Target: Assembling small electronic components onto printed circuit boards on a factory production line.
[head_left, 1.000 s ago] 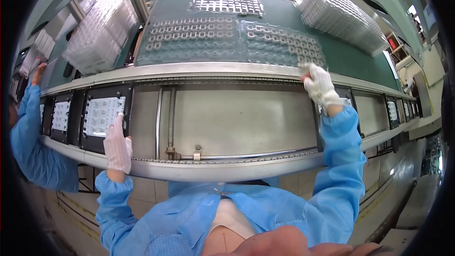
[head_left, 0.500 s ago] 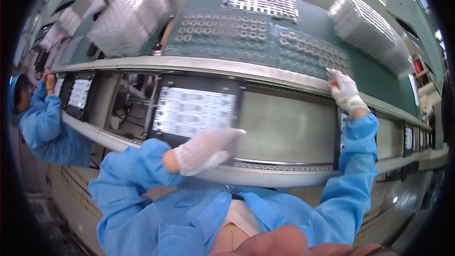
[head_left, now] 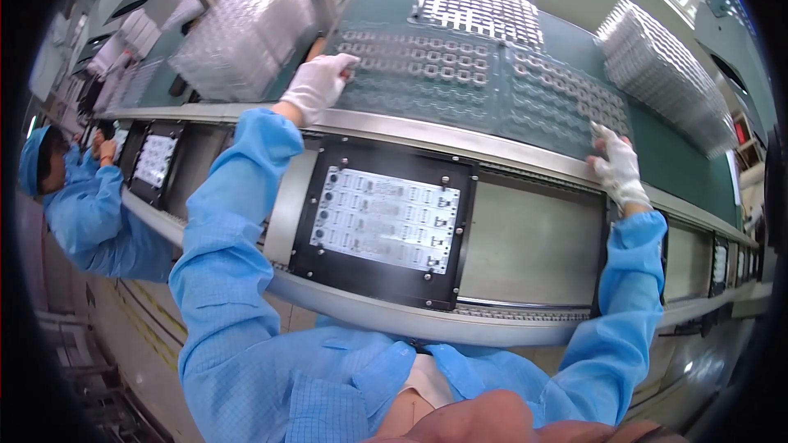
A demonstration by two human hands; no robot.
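My left hand (head_left: 318, 89), in a white glove with bare fingertips, reaches over the rail to the left end of a clear plastic tray (head_left: 410, 100). Its thumb and fingers pinch together there; what lies between them is too small to make out. Small square metal rings (head_left: 460, 74) sit in that tray's rows. My right hand (head_left: 617, 168), gloved alike, is at the near right corner of a second clear tray (head_left: 542, 115) with similar rings. Its fingers are curled in, their contents hidden. Below, a black carrier plate (head_left: 382, 279) bears white circuit boards (head_left: 386, 217).
The conveyor's metal rail (head_left: 435, 138) runs between me and the green bench (head_left: 669, 168). Tall stacks of clear trays stand left (head_left: 246, 33) and right (head_left: 669, 74). Another filled tray (head_left: 480, 12) lies at the back. A co-worker (head_left: 103, 205) works at far left.
My left hand has gone from beside the carrier plate up to the left tray's end. The carrier has shifted a little right along the conveyor. My right hand stays by the right tray.
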